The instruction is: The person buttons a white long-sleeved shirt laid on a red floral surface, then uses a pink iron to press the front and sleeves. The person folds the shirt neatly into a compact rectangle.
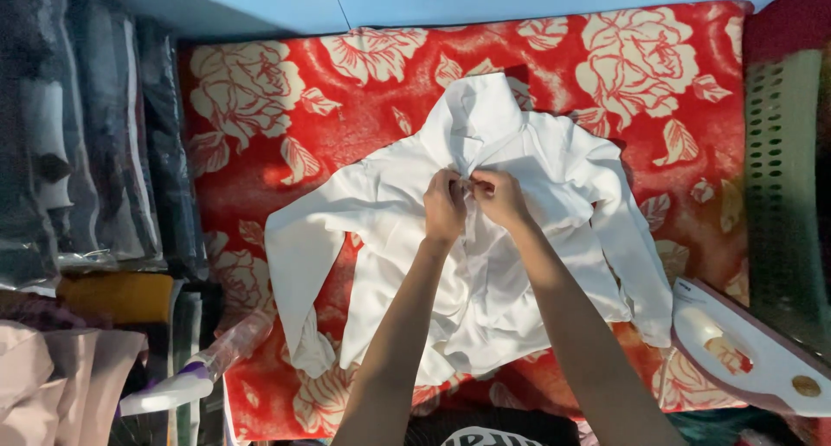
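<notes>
1. Nearest the viewer, two bare forearms rise from the bottom edge and angle inward, meeting over the middle of the scene.
2. The left hand (pixel 444 205) is curled, fingertips pinching the front placket of a white shirt (pixel 511 264).
3. The right hand (pixel 499 195) pinches the same strip of cloth just beside it; the fingertips of both hands nearly touch, possibly at a button, though it is too small to tell.
4. The shirt lies front up, sleeves spread, collar pointing away, on a red padded surface (pixel 286 143) patterned with cream roses.
5. At the near right, a white clothes iron (pixel 753 351) rests at the pad's edge.
6. At the near left lies a spray bottle (pixel 195 377); beyond it, folded dark fabrics (pixel 95 134) are stacked.
</notes>
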